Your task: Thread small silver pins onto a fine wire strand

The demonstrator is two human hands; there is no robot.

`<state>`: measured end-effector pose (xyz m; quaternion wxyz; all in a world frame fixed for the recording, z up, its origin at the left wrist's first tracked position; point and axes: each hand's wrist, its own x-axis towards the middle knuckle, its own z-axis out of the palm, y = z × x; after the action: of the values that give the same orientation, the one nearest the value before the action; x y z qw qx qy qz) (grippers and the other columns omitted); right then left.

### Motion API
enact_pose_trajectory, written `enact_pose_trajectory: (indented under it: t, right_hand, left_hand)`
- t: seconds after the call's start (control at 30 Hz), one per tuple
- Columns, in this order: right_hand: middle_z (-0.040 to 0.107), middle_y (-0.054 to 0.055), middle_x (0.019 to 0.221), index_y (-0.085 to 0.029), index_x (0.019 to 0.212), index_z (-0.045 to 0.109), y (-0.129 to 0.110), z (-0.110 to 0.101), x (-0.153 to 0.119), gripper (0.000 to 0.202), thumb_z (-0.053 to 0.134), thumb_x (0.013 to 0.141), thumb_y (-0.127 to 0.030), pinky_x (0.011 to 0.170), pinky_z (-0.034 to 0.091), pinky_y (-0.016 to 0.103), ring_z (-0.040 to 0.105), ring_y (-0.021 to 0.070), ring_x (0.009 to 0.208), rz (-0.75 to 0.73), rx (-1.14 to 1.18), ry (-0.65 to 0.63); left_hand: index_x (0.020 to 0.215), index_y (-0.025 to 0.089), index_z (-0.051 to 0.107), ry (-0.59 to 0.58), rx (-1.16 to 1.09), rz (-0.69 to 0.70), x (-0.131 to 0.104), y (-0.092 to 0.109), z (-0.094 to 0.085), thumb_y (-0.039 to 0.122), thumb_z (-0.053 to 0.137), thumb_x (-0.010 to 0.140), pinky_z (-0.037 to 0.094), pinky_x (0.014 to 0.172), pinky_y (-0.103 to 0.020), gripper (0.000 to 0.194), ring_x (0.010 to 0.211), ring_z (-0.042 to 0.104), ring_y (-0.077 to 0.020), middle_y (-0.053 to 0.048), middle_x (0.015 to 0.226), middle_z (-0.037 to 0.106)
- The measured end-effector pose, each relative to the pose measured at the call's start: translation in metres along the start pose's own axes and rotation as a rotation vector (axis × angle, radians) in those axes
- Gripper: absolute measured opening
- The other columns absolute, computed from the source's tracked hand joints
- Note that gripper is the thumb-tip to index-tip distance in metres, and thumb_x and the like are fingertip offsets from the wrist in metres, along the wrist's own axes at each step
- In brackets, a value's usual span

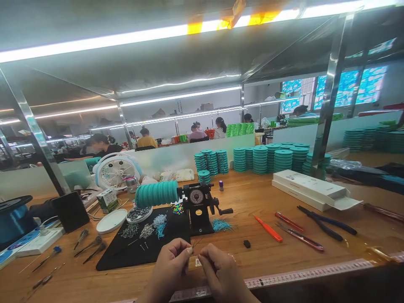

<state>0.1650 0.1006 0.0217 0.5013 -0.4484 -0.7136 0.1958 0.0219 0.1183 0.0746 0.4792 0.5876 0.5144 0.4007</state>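
Observation:
Near the front edge of the bench, my left hand (175,263) is closed in a pinch on a few thin dark strands (198,241), whose ends stick up past the fingertips. Close beside it, my right hand (221,269) has its thumb and finger pressed together; what lies between them is too small to make out. Just beyond both hands stands a black hand-cranked winder (202,206) with a round dial. A row of teal spools (156,192) is mounted on its left side. A pile of light-blue cords (222,225) lies right of its base.
Small metal parts (147,230) and colored beads (177,208) lie on a black mat (107,260). An orange tool (268,228), tweezers (301,239) and pliers (326,223) lie right. White boxes (315,187), stacked teal spools (259,160) and a fan (118,170) stand behind. People sit beyond.

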Motion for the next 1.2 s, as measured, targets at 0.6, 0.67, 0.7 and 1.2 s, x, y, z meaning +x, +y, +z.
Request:
enact_pose_trajectory:
  t: [0.6, 0.67, 0.7, 1.2]
  right_hand:
    - [0.056, 0.004, 0.074, -0.018, 0.068, 0.055, -0.024, -0.022, 0.073, 0.02, 0.044, 0.076, -0.004, 0.059, 0.038, 0.028, 0.052, 0.0168, 0.066, -0.153, -0.125, -0.174]
    - [0.056, 0.003, 0.072, -0.018, 0.063, 0.053, -0.023, -0.019, 0.081, 0.019, 0.048, 0.074, -0.004, 0.063, 0.039, 0.029, 0.053, 0.0176, 0.07, -0.068, -0.088, -0.16]
    - [0.056, 0.002, 0.069, -0.019, 0.06, 0.051, -0.022, -0.018, 0.084, 0.02, 0.05, 0.073, -0.004, 0.063, 0.04, 0.029, 0.055, 0.0176, 0.069, -0.019, -0.062, -0.164]
    - [0.051, -0.006, 0.04, -0.017, 0.058, 0.064, -0.003, -0.023, 0.112, 0.012, 0.056, 0.065, -0.01, 0.028, 0.027, 0.016, 0.051, 0.0104, 0.034, 0.371, 0.175, -0.492]
  left_hand:
    - [0.057, 0.021, 0.055, -0.029, 0.709, 0.536, 0.008, 0.01, -0.015, 0.017, 0.048, 0.085, 0.031, 0.058, -0.028, 0.029, 0.059, 0.047, -0.0171, -0.004, 0.063, 0.056]
    - [0.058, 0.021, 0.058, -0.026, 0.789, 0.636, 0.012, 0.007, -0.017, 0.01, 0.051, 0.081, 0.029, 0.058, -0.03, 0.027, 0.058, 0.046, -0.0177, -0.006, 0.062, 0.057]
    - [0.061, 0.021, 0.061, -0.037, 0.836, 0.7, 0.013, 0.006, -0.019, 0.006, 0.051, 0.079, 0.029, 0.058, -0.03, 0.026, 0.058, 0.047, -0.0182, -0.006, 0.063, 0.059]
    - [0.082, 0.02, 0.073, -0.254, 0.641, 0.696, 0.04, 0.016, -0.022, 0.015, 0.05, 0.08, 0.037, 0.065, -0.029, 0.024, 0.066, 0.049, -0.0157, -0.004, 0.072, 0.059]
